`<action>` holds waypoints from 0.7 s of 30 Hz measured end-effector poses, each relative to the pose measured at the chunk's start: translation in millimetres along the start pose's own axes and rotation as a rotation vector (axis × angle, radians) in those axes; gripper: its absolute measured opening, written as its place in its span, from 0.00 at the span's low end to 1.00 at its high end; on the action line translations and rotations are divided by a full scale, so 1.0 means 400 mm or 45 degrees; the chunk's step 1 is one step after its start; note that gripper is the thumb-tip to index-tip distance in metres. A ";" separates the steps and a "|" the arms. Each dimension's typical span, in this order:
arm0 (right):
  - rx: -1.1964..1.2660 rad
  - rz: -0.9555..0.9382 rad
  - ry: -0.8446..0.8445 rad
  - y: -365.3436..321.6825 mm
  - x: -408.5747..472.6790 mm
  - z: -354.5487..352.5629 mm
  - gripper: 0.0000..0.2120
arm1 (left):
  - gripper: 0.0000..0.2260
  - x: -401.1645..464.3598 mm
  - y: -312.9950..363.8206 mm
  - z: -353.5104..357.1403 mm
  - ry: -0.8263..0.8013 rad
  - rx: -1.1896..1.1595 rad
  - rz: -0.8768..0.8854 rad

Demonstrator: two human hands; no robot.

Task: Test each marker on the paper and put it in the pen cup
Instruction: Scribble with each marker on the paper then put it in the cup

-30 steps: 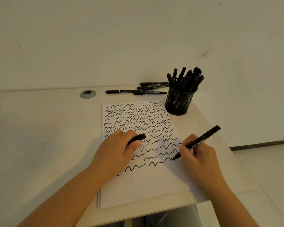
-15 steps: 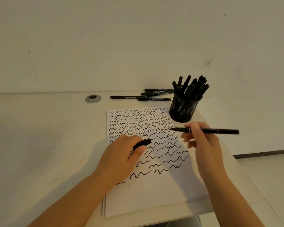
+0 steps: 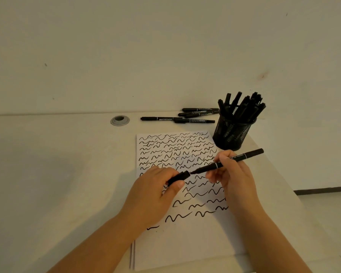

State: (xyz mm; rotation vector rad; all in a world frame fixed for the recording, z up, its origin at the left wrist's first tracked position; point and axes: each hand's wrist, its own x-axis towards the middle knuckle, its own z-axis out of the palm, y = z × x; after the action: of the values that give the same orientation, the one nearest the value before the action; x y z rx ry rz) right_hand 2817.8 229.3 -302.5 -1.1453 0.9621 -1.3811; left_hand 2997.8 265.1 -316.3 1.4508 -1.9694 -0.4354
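Observation:
White paper [image 3: 185,245] covered in black squiggles lies on the desk. Above it, my right hand [image 3: 234,178] grips an uncapped black marker [image 3: 244,155], whose tip points left at the mouth of a black cap [image 3: 180,177]. My left hand [image 3: 156,192] pinches that cap between thumb and fingers. The tip and the cap's opening nearly touch. A black mesh pen cup [image 3: 232,133] full of several markers stands at the paper's far right corner. Several loose black markers [image 3: 177,119] lie on the desk behind the paper.
A grey cable grommet [image 3: 120,120] sits in the desk at the back, left of the loose markers. The desk's right edge [image 3: 295,196] runs close to the cup and my right hand. A pale wall rises behind the desk.
My right hand lifted the marker off the paper, swung it level, then brought its tip down and left to the cap. My left hand stayed on the paper holding the cap.

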 end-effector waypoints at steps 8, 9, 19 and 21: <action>-0.126 0.007 -0.131 0.000 -0.012 0.010 0.10 | 0.12 -0.004 0.010 0.002 -0.007 -0.006 0.040; -0.144 0.003 -0.155 -0.001 -0.014 0.013 0.10 | 0.12 -0.004 0.010 0.003 -0.008 -0.006 0.046; -0.341 -0.052 -0.355 0.001 -0.028 0.025 0.07 | 0.11 -0.006 0.012 0.005 -0.038 -0.008 0.074; -0.343 -0.043 -0.367 0.002 -0.027 0.024 0.09 | 0.09 -0.007 0.013 0.004 -0.056 -0.025 0.065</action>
State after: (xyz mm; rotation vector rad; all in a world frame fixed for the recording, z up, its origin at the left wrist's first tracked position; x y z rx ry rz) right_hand 2827.4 240.4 -302.4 -1.5221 0.9399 -1.0945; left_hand 2993.5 269.4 -315.3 1.3862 -2.0266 -0.4661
